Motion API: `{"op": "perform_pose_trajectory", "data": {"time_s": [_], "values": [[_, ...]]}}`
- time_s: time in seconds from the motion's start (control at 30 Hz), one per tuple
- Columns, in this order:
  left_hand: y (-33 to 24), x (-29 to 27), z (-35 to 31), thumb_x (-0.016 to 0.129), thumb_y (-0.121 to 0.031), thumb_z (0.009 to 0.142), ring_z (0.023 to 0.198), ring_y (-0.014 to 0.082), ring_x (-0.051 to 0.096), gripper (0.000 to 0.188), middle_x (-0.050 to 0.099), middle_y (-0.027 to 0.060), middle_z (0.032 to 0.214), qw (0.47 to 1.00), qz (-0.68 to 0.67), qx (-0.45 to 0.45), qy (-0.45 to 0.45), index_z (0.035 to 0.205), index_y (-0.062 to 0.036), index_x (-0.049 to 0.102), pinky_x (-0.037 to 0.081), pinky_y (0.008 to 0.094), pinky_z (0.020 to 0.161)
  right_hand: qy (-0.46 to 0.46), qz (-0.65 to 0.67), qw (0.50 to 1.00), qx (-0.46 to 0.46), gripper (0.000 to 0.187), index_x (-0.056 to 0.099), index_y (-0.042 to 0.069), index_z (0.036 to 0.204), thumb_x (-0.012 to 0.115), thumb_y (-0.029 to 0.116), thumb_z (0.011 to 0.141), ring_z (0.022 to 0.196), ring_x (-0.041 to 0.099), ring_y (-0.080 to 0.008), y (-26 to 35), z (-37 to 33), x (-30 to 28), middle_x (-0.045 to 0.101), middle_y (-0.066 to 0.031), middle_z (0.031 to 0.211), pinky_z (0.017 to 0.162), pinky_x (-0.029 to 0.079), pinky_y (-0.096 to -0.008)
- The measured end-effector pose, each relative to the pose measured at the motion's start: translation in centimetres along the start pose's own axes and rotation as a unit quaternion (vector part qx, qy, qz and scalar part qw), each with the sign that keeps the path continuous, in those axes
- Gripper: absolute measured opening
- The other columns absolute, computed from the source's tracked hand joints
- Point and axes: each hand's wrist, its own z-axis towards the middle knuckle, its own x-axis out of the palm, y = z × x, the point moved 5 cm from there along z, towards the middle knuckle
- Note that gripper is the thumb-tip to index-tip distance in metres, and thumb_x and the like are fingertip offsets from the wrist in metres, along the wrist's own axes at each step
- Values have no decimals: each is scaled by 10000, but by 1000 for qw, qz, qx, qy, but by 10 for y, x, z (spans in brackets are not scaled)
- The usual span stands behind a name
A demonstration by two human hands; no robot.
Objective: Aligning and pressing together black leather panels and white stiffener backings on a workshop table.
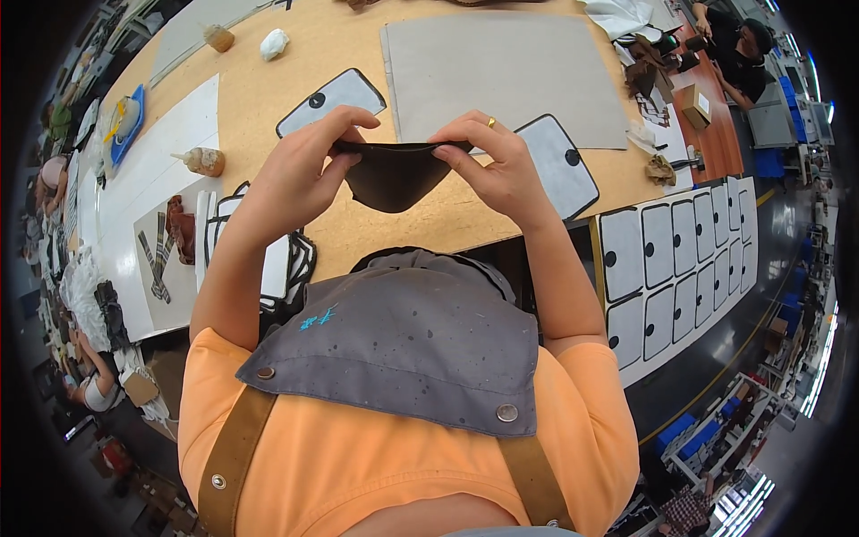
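A black, leather-like panel point(398, 183) is held up above the table, bowed so that its lower edge hangs in a curve. My left hand point(309, 170) pinches its left end between thumb and fingers. At its other end, my right hand point(501, 170), with a ring on one finger, grips it the same way. Behind my left hand lies a pale grey panel with a black rim point(335, 97) and a dark round spot. A similar black-rimmed panel point(557, 166) lies just right of my right hand. The black panel's far face is hidden.
A large grey sheet point(506, 76) covers the table's far middle. Left stand two bottles of brownish liquid point(204, 162) point(217, 38), a crumpled white wad point(275, 45) and a blue tray point(130, 125). Black-rimmed pieces point(276, 264) pile by my left elbow. Right, a board point(673, 345) carries several panels; a person point(738, 54) works beyond.
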Motion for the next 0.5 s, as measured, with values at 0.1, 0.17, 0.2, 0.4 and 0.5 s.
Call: {"op": "perform_pose_trajectory", "data": {"time_s": [0.1, 0.17, 0.2, 0.4, 0.5], "values": [[0, 1, 0, 548, 76, 776, 759, 191, 601, 316, 580, 98, 821, 1000, -7, -6, 1, 1072, -32, 527, 467, 288, 709, -5, 10, 1000, 11, 70, 617, 36, 868, 618, 49, 800, 701, 543, -176, 2, -1, 1, 573, -59, 785, 638, 439, -270], [3, 4, -1, 554, 61, 783, 761, 185, 599, 295, 583, 95, 833, 1000, -16, -2, -13, 1064, -25, 534, 467, 284, 706, -5, 9, 1000, 12, 59, 615, 31, 861, 611, 39, 803, 694, 543, -175, 2, -2, 1, 571, -60, 782, 625, 436, -268], [5, 3, -1, 560, 47, 790, 764, 179, 597, 275, 587, 93, 844, 999, -23, 3, -25, 1057, -17, 541, 467, 280, 703, -15, 2, 1000, 4, 59, 614, 26, 862, 604, 24, 803, 692, 541, -173, 2, -2, 0, 569, -60, 782, 614, 433, -266], [3, 5, 2, 558, -53, 831, 826, 237, 589, 156, 591, 111, 889, 999, -44, -12, -6, 978, -4, 563, 481, 308, 724, -23, -21, 999, -6, 79, 611, 7, 869, 592, -20, 798, 680, 535, -149, 5, -6, 0, 559, -59, 780, 589, 427, -252], [6, 7, 1, 553, -58, 835, 822, 231, 587, 146, 591, 103, 884, 999, -51, -11, -11, 967, -2, 576, 479, 310, 721, -19, -22, 1000, -8, 84, 610, 1, 871, 592, -30, 795, 680, 535, -141, 6, -7, 1, 553, -57, 783, 584, 426, -246]]}}
